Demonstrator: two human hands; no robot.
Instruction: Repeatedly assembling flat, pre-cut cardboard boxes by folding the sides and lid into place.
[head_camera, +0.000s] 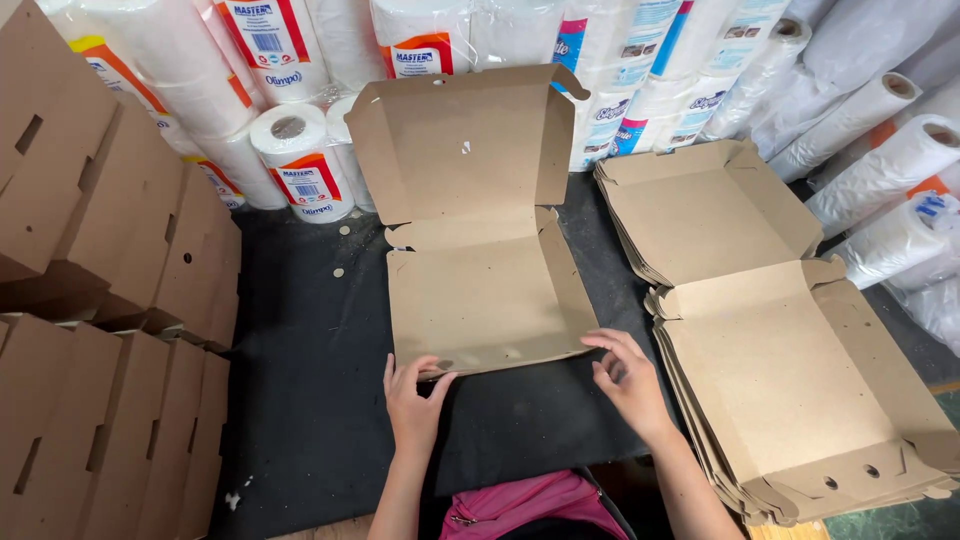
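Left hand (412, 398) rests with fingers loosely spread, fingertips pressing on the near edge of the half-formed cardboard box (480, 290), gripping nothing, seemingly to pin that front flap down against the dark table (300, 330). At the far left, folded finished boxes (110, 300) stand on edge in rows, packed tight so they stay shut. The box itself lies in the middle, its lid tipped up at the far side. Her right hand (630, 380) hovers open just beside the box's near right corner, fingers curled towards it. Further right sits a stack of flat blanks (780, 370), close enough to reach. Wrapped paper rolls (300, 165) line the far edge.
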